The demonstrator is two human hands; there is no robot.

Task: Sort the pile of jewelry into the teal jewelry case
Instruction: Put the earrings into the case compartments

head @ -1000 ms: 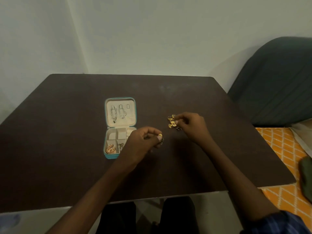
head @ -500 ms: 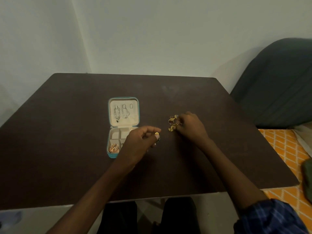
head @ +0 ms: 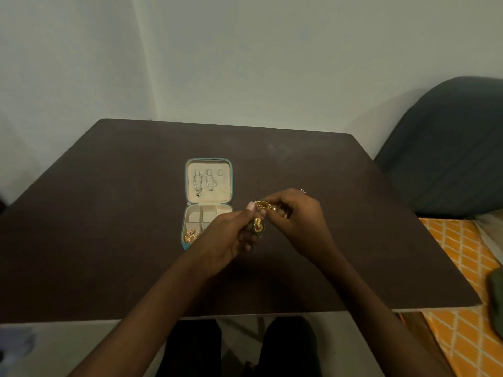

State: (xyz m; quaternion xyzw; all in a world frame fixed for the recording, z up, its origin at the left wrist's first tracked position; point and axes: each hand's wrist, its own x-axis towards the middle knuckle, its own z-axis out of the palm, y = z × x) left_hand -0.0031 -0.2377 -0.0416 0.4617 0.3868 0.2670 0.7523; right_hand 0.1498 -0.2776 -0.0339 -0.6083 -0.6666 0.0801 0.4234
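Note:
The teal jewelry case [head: 186, 186] lies open on the dark table [head: 109, 240], its cream lid holding two silver earrings [head: 203, 180]. A gold piece [head: 191, 235] lies in its front left compartment. My left hand [head: 231, 238] is raised just right of the case and grips a gold and green earring [head: 258, 225]. My right hand [head: 296, 216] meets it from the right and pinches a gold jewelry piece [head: 263, 205] between its fingertips. A small piece of jewelry [head: 302, 190] shows on the table behind my right hand; the rest of the pile is hidden.
A dark padded chair back [head: 446, 148] stands at the right of the table. An orange patterned cloth [head: 462, 295] lies lower right, past the table's right edge. Pale walls close in behind the table.
My right hand has lifted a gold piece off the pile and moved left. My left hand has risen with its earring, so both hands now meet beside the case.

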